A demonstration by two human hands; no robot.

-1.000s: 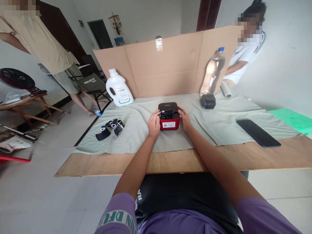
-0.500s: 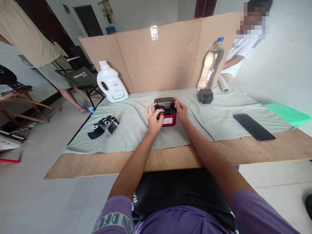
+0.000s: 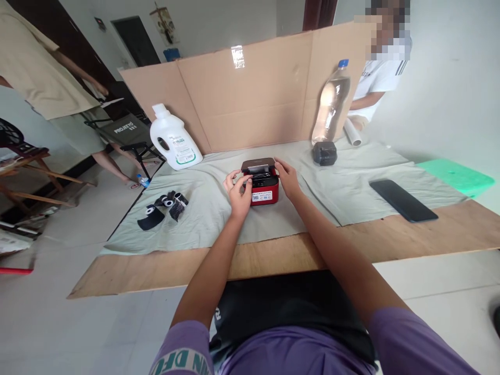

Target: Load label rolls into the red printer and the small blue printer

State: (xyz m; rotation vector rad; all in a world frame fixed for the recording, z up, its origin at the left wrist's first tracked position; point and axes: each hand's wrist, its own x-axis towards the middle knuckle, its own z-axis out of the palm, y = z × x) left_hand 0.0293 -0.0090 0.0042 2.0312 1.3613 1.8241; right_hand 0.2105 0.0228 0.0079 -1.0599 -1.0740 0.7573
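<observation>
Pinching red box's (image 3: 262,188) black lid, left hand (image 3: 236,190) grip grasping, right hand (image 3: 288,179) steadying side, label writing unreadable.

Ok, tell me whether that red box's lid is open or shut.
Open: the red box's dark lid is tipped up at the back, and the left hand's fingers reach inside.

On the bench (image 3: 273,255) a cloth (image 3: 219,219) carries the small box (image 3: 261,182) at centre, with the rolls (image 3: 164,208) lying left of it and the phone (image 3: 402,200) right. Behind stand the jug (image 3: 172,138) at left and the bottle (image 3: 330,104) at right, before the cardboard screen (image 3: 253,99). The left hand (image 3: 236,190) and right hand (image 3: 288,178) flank the box.
</observation>
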